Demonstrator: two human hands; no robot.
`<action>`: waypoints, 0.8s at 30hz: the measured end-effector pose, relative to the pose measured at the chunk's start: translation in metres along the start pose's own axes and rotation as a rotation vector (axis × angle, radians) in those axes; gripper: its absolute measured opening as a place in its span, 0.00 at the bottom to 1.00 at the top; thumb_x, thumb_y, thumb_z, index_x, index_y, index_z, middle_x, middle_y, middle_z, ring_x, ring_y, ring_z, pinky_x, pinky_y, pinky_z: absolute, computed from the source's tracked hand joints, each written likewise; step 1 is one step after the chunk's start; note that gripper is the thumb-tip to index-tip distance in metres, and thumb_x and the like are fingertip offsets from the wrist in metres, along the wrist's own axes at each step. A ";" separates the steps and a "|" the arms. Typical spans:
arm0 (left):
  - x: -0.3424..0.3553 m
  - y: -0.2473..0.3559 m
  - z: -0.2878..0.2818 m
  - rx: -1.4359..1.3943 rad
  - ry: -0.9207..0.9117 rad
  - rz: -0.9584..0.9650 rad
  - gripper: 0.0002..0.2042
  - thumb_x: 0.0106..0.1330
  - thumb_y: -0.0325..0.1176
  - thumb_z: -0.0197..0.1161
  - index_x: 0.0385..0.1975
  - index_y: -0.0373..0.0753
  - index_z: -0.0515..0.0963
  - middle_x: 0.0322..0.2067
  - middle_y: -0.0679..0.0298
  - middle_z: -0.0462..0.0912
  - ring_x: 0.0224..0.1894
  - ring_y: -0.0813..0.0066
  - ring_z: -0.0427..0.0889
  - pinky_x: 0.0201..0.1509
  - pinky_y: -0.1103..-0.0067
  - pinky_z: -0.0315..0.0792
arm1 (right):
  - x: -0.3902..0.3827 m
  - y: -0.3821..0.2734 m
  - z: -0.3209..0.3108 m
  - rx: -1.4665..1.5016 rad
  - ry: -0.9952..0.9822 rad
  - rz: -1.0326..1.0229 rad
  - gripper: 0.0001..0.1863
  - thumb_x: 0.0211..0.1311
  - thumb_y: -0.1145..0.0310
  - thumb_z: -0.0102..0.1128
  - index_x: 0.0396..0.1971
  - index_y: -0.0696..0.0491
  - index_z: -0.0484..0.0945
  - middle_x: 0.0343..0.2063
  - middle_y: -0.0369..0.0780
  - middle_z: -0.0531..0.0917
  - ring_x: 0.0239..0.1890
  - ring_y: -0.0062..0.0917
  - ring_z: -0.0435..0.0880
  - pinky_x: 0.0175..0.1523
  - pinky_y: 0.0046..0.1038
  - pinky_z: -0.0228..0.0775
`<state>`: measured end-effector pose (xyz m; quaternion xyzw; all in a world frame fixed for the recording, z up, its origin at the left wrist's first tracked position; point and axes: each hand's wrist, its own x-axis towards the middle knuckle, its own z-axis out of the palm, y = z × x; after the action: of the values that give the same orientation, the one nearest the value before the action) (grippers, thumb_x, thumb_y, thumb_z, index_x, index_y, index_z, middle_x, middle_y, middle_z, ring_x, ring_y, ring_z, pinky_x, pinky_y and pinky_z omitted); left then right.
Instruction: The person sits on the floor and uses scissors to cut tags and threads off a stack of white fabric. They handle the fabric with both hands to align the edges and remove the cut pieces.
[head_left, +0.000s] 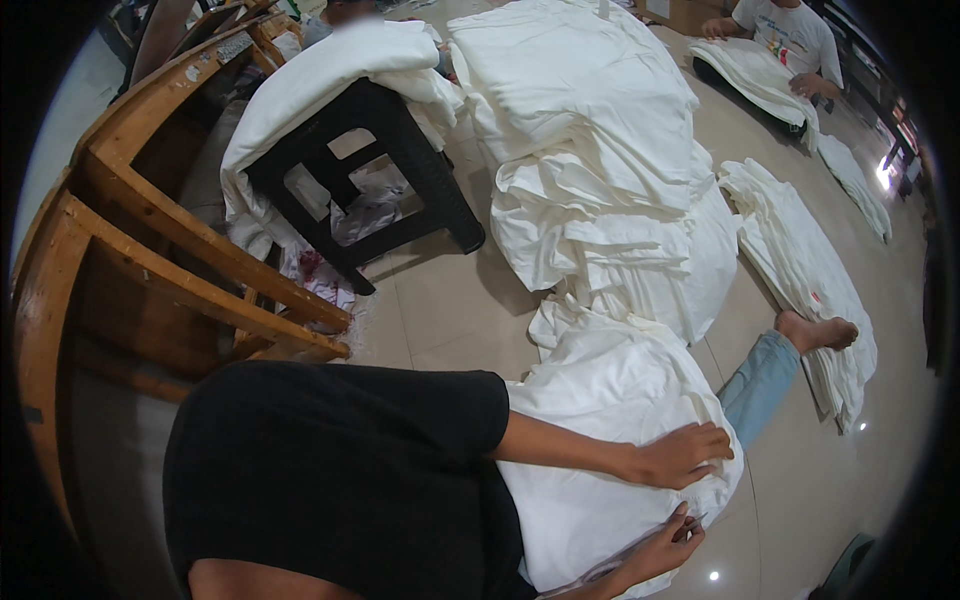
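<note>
White cloth (600, 400) lies across my lap and outstretched leg, loosely folded and wrinkled toward its right edge. My left hand (687, 455) rests over that edge, its fingers bent down and gripping the fabric. Just below it, my right hand (662, 548) is closed around a small metal tool (697, 522), pinched between thumb and fingers close to the cloth's border. The tool looks like small thread snips, but its shape is partly hidden by the fingers.
A big heap of white cloth (580, 90) rises ahead. A black plastic stool (400, 150) carries more white fabric. Wooden frames (190, 230) stand at left. A long white stack (805, 270) lies at right near my bare foot (815, 333). A co-worker (800, 45) handles cloth at far right.
</note>
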<state>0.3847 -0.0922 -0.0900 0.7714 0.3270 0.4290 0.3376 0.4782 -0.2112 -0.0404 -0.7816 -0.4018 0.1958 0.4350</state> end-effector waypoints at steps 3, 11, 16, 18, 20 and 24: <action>0.010 0.001 -0.012 0.011 0.038 0.010 0.19 0.59 0.24 0.60 0.51 0.33 0.72 0.51 0.53 0.73 0.56 0.54 0.71 0.61 0.63 0.65 | 0.005 0.006 -0.009 -0.011 -0.004 0.012 0.19 0.66 0.62 0.63 0.34 0.68 0.75 0.27 0.51 0.78 0.30 0.38 0.74 0.40 0.37 0.70; 0.016 0.007 -0.011 0.104 -0.027 0.135 0.17 0.59 0.22 0.58 0.50 0.34 0.74 0.52 0.54 0.72 0.61 0.56 0.67 0.64 0.64 0.62 | -0.001 -0.013 -0.043 -0.073 -0.086 -0.072 0.17 0.66 0.64 0.63 0.34 0.67 0.74 0.25 0.47 0.76 0.29 0.35 0.71 0.39 0.35 0.69; 0.001 0.012 -0.014 0.054 -0.006 0.070 0.18 0.59 0.22 0.58 0.51 0.34 0.74 0.54 0.55 0.73 0.62 0.55 0.68 0.65 0.63 0.62 | -0.004 0.031 -0.005 -0.072 -0.182 -0.029 0.16 0.71 0.61 0.55 0.43 0.61 0.74 0.33 0.41 0.80 0.34 0.28 0.79 0.43 0.27 0.73; -0.003 0.013 -0.022 0.069 0.000 0.066 0.17 0.60 0.22 0.58 0.51 0.34 0.74 0.54 0.55 0.73 0.61 0.55 0.68 0.65 0.63 0.62 | -0.008 0.008 -0.018 -0.016 -0.187 -0.035 0.15 0.67 0.63 0.61 0.36 0.62 0.74 0.26 0.42 0.75 0.29 0.30 0.72 0.37 0.30 0.68; 0.004 0.018 -0.024 0.028 0.005 0.103 0.17 0.60 0.22 0.57 0.51 0.34 0.74 0.53 0.55 0.74 0.61 0.54 0.69 0.64 0.64 0.63 | -0.015 -0.017 -0.040 -0.019 -0.180 -0.028 0.14 0.65 0.66 0.63 0.32 0.62 0.73 0.23 0.41 0.72 0.26 0.30 0.68 0.34 0.31 0.66; -0.003 0.034 -0.043 -0.038 -0.003 0.035 0.15 0.63 0.21 0.56 0.51 0.34 0.73 0.53 0.55 0.74 0.59 0.55 0.70 0.62 0.64 0.64 | -0.036 -0.024 -0.069 -0.147 -0.437 0.018 0.11 0.64 0.70 0.61 0.34 0.62 0.73 0.23 0.41 0.74 0.26 0.29 0.69 0.33 0.30 0.66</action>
<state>0.3528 -0.1035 -0.0464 0.7711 0.3047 0.4397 0.3453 0.4910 -0.2689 0.0157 -0.7539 -0.4928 0.3343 0.2777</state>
